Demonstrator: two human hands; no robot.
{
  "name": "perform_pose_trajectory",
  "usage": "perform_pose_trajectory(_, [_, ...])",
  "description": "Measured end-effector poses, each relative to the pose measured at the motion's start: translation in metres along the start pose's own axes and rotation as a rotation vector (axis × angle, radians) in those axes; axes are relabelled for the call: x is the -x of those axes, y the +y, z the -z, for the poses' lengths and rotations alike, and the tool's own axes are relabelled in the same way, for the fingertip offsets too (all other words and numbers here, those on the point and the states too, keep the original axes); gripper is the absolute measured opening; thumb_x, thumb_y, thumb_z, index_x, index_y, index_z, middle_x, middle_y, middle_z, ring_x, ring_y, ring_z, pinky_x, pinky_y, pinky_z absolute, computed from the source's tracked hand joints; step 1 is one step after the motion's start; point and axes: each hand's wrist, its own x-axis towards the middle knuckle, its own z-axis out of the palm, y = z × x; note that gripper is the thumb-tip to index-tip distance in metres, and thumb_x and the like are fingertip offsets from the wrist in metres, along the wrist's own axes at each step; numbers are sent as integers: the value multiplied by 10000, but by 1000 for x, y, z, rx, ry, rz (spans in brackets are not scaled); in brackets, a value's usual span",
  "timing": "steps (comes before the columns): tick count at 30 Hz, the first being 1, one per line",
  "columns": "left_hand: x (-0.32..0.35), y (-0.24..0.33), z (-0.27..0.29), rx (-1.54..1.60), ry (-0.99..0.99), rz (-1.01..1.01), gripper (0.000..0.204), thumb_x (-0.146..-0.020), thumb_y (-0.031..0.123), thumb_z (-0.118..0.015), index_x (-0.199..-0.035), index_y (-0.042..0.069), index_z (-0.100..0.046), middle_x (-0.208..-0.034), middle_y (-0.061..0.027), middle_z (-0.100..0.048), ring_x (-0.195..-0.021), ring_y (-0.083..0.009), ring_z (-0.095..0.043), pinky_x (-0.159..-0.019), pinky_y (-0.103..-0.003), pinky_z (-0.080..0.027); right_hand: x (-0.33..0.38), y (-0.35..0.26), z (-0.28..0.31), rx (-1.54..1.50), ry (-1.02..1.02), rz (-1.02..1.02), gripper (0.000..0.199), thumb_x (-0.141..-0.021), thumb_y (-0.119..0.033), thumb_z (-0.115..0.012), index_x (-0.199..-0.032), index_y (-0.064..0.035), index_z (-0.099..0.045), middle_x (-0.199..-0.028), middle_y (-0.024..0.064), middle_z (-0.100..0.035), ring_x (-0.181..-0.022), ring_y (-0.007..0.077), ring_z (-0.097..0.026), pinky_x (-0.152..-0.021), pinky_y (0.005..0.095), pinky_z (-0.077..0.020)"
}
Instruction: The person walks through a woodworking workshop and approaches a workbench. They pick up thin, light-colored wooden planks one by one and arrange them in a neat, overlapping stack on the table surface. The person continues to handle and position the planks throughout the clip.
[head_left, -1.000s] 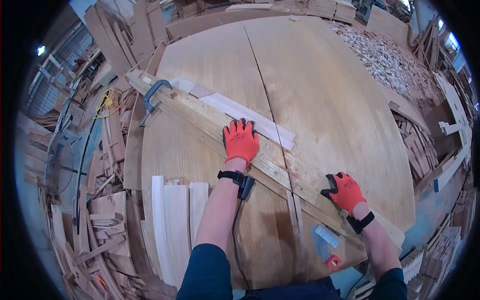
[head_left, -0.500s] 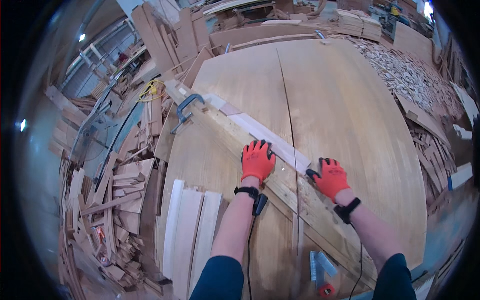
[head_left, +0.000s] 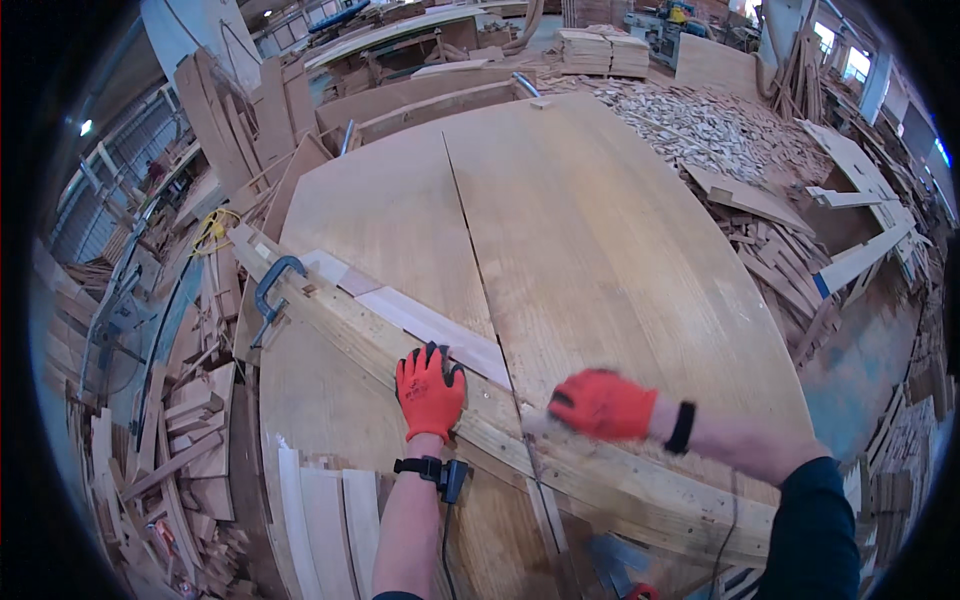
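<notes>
Right hand (head_left: 600, 404) blurred; its grip unclear.

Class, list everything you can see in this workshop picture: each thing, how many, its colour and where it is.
Large wooden panel: two joined halves, light brown, centre.
Long wooden batten: one, pale, laid diagonally across the panel.
Clamp: one, grey-blue, at the batten's left end.
Thin pale board: one, beside the batten.
Offcut pile: many, pale, upper right.
Scrap boards: many, brown, left.
Left hand: orange glove, flat on the batten.
Right hand: orange glove, blurred, over the batten.
</notes>
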Motion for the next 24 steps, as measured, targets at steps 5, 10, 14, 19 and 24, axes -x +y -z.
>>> perform_pose_trajectory(5, [8,31,6,106,108,26,494,-855,335,-670,-1257,51,-631,-1277,-166,-621,-1240,-336,-535,-1165,-517,-299,37,101,93,311,592,-694,477,-904,-359,-671,-1257,-48,-596,-1217,166,-634,-1133,340,-595,-961,472,-473])
perform_pose_trajectory(10, [35,34,17,148,64,102,537,-860,341,-670,-1301,41,-606,-1331,-169,-597,-1294,-341,-499,-1183,-517,-264,-40,49,8,-10,269,-575,618,-885,-457,-696,-1350,-74,-554,-1233,158,-636,-1151,323,-613,-941,460,-501])
perform_pose_trajectory(14, [74,56,42,434,22,33,579,-832,293,-725,-1330,34,-585,-1367,-184,-564,-1311,-379,-473,-1168,-545,-262,-92,35,-55,40,197,-562,696,-855,-464,-713,-1392,-68,-515,-1291,148,-603,-1239,325,-558,-1003,451,-476])
perform_pose_trajectory(19, [143,36,158,154,-21,75,626,-804,272,-758,-1341,15,-564,-1408,-215,-524,-1332,-421,-444,-1147,-560,-278,-124,3,-65,10,82,-493,747,-842,-454,-717,-1425,-55,-474,-1331,158,-580,-1286,335,-518,-1043,439,-452])
perform_pose_trajectory(24, [212,-16,201,-258,-176,423,889,-792,433,-773,-1457,-39,-419,-1493,-282,-410,-1412,-461,-331,-1172,-597,-181,-134,-15,-35,67,-85,-489,740,-827,-442,-731,-1347,19,-480,-1200,193,-644,-1107,357,-641,-924,444,-525])
